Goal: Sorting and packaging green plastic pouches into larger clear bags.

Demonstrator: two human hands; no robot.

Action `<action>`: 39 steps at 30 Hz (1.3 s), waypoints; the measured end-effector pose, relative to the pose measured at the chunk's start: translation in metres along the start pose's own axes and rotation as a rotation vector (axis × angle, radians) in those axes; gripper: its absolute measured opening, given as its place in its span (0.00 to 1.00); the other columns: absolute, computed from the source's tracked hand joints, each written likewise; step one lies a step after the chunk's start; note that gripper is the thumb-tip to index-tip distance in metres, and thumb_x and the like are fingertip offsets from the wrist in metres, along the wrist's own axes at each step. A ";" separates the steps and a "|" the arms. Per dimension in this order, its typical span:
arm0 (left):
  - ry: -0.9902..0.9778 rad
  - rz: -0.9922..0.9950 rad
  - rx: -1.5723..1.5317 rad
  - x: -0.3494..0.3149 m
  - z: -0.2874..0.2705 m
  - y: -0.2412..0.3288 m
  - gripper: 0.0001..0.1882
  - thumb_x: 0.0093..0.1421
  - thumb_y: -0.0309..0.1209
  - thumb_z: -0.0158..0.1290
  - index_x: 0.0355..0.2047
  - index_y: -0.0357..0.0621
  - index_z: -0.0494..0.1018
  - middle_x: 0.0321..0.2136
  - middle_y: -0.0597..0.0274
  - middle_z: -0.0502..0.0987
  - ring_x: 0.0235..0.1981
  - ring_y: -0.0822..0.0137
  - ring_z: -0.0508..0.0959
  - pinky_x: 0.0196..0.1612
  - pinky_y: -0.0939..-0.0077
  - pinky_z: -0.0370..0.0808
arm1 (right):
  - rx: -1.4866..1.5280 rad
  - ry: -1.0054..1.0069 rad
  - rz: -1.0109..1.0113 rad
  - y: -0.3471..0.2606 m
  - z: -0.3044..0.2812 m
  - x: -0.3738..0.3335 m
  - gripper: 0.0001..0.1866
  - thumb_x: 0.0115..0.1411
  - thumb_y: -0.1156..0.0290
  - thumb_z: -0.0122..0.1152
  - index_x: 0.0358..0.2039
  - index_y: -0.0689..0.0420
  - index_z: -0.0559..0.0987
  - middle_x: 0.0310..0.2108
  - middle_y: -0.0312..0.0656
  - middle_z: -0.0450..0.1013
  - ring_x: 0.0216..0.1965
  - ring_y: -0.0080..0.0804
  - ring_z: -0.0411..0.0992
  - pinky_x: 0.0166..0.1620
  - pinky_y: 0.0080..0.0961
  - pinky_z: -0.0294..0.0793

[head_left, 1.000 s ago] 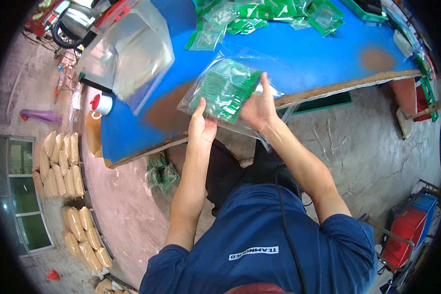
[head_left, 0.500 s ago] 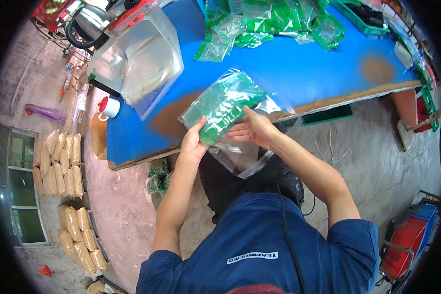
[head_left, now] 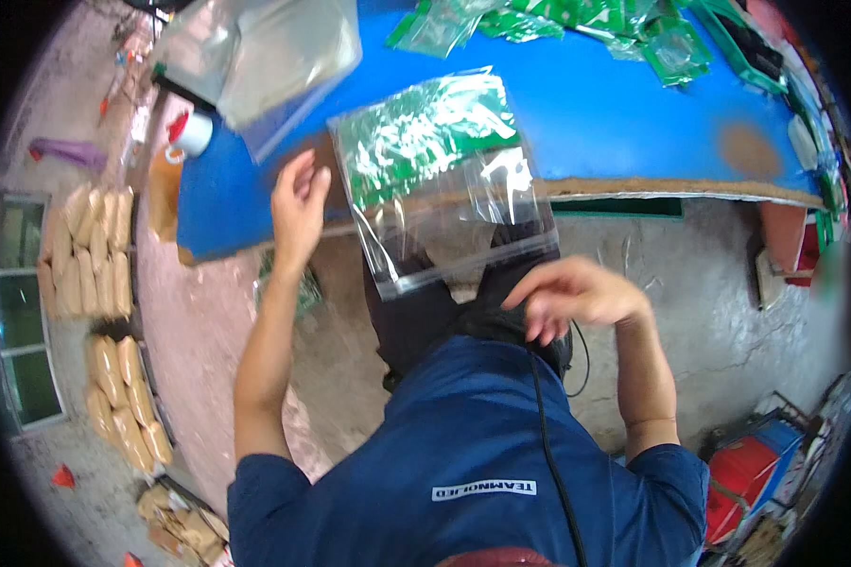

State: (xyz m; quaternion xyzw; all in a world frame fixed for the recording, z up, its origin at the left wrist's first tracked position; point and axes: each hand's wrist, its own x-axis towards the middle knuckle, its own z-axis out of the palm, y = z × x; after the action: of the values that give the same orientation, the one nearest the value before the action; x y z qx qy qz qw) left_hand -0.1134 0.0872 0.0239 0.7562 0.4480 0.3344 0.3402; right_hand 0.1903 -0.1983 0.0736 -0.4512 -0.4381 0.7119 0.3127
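A clear plastic bag (head_left: 425, 210) with flat green printed contents (head_left: 416, 142) lies across the front edge of the blue table (head_left: 615, 123). Its filled part rests on the tabletop, and the see-through end hangs over the edge above my legs. Just left of the bag, my left hand (head_left: 298, 213) is raised with its fingers partly bent and apart, touching nothing. My right hand (head_left: 581, 295) hovers below and right of the bag's loose end, fingers loosely curled and slightly smeared, with nothing visible in them.
Green and clear packets (head_left: 558, 19) are heaped at the table's far side, beside a green tray (head_left: 742, 57). At left stand a stack of clear bags (head_left: 288, 66) and a white mug (head_left: 191, 135). Tan sacks (head_left: 90, 250) are piled on the floor further left.
Both hands have let go of the bag, which now lies flat on the table edge. My left hand moved left, my right hand down and right. The view has shifted.
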 end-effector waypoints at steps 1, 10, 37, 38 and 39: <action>-0.133 -0.013 -0.008 0.011 -0.006 0.013 0.24 0.67 0.32 0.54 0.61 0.38 0.66 0.59 0.50 0.70 0.58 0.65 0.71 0.60 0.70 0.68 | -0.028 0.166 -0.015 -0.011 -0.007 -0.014 0.15 0.70 0.63 0.53 0.46 0.62 0.77 0.31 0.40 0.79 0.26 0.22 0.77 0.27 0.17 0.75; -0.258 0.714 0.508 0.047 0.064 0.013 0.25 0.68 0.42 0.47 0.61 0.43 0.67 0.64 0.50 0.65 0.66 0.46 0.62 0.69 0.54 0.53 | -1.197 0.976 -0.482 0.027 -0.078 0.034 0.23 0.56 0.83 0.55 0.53 0.59 0.73 0.52 0.50 0.71 0.55 0.50 0.68 0.57 0.42 0.68; -0.078 0.025 -0.505 0.109 -0.033 0.077 0.11 0.65 0.34 0.57 0.41 0.39 0.80 0.38 0.62 0.83 0.41 0.73 0.80 0.49 0.78 0.74 | -0.638 0.828 -0.676 -0.146 -0.167 0.109 0.10 0.60 0.67 0.67 0.35 0.61 0.82 0.30 0.34 0.78 0.32 0.17 0.72 0.38 0.18 0.73; -0.086 0.021 -0.528 0.111 -0.028 0.078 0.11 0.65 0.34 0.57 0.42 0.40 0.80 0.38 0.63 0.83 0.40 0.73 0.80 0.47 0.78 0.74 | -0.610 0.814 -0.714 -0.147 -0.170 0.111 0.10 0.60 0.67 0.67 0.36 0.62 0.82 0.31 0.36 0.79 0.33 0.18 0.74 0.39 0.19 0.74; -0.094 0.015 -0.552 0.114 -0.025 0.078 0.11 0.65 0.35 0.57 0.42 0.41 0.80 0.38 0.64 0.83 0.40 0.74 0.80 0.46 0.79 0.74 | -0.581 0.799 -0.750 -0.149 -0.174 0.114 0.11 0.60 0.67 0.67 0.36 0.62 0.82 0.33 0.37 0.80 0.35 0.19 0.75 0.40 0.19 0.75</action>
State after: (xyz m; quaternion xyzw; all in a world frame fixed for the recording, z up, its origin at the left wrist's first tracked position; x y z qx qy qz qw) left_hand -0.0561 0.1668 0.1234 0.6527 0.3182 0.4109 0.5513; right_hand 0.3118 0.0195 0.1299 -0.5649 -0.5917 0.1813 0.5459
